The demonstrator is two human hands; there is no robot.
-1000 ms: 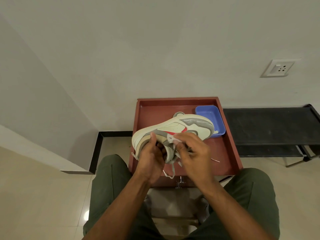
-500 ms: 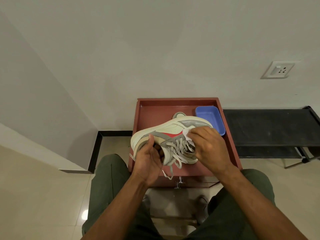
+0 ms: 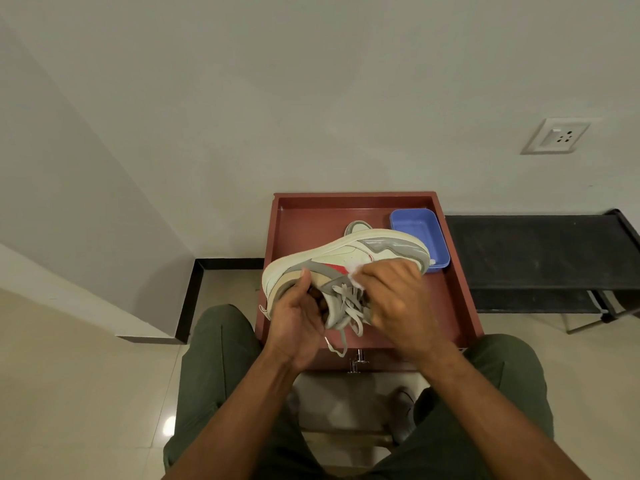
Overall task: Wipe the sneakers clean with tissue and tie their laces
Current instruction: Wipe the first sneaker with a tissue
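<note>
My left hand [image 3: 298, 315] clamps the sneaker [image 3: 346, 261] at its collar, sole turned away; its long axis runs rightward from that grip, where my nearer right hand [image 3: 394, 296] pinches tissue [image 3: 355, 271] against the side panel.

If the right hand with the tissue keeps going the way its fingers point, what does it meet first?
The right hand points up-left, so it likely meets the held sneaker side panel, already touching the tissue.

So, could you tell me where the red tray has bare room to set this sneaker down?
The red tray is bare on its left side, from the far wall down to the held sneaker. The far right is crowded by the blue tub and second sneaker.
</note>
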